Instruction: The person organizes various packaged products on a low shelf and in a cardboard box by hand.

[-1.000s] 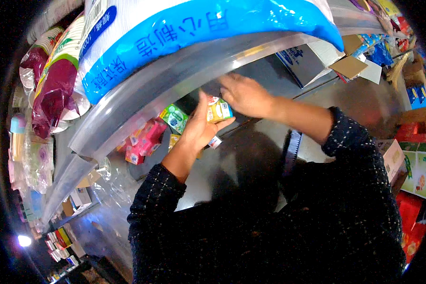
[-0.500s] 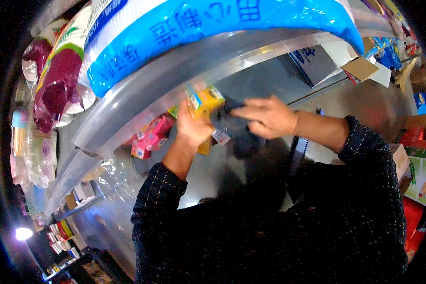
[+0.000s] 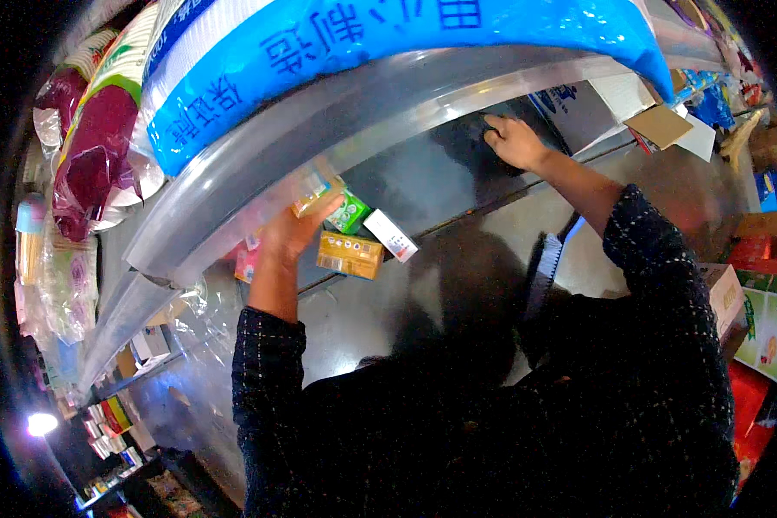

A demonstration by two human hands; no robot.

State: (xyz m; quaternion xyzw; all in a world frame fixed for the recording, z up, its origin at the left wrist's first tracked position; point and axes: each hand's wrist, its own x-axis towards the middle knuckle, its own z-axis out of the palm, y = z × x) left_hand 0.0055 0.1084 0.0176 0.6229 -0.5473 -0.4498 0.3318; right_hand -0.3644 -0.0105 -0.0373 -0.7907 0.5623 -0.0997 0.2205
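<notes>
My left hand (image 3: 295, 226), somewhat blurred, is closed around a small yellow box (image 3: 312, 192) behind the clear curved panel. Close beside it lie a green packet (image 3: 349, 213), a golden-brown box (image 3: 350, 254) and a small white box (image 3: 390, 236). Pink packets (image 3: 247, 259) show partly behind my left wrist. My right hand (image 3: 516, 143) reaches out over the dark shelf surface (image 3: 445, 173), index finger stretched and the fingers apart. I see nothing held in it. A dark patch lies under it, perhaps its shadow.
A large blue-and-white bag (image 3: 388, 34) rests above the curved clear panel (image 3: 319, 129). Purple-and-white packages (image 3: 99, 147) stand at the left. An opened carton (image 3: 604, 108) sits right of my right hand. A white-bristled brush (image 3: 545, 268) lies near my right sleeve.
My left hand has moved left and slightly down with the yellow box, uncovering the green, golden-brown and white packages. My right hand has moved away, up and to the right.
</notes>
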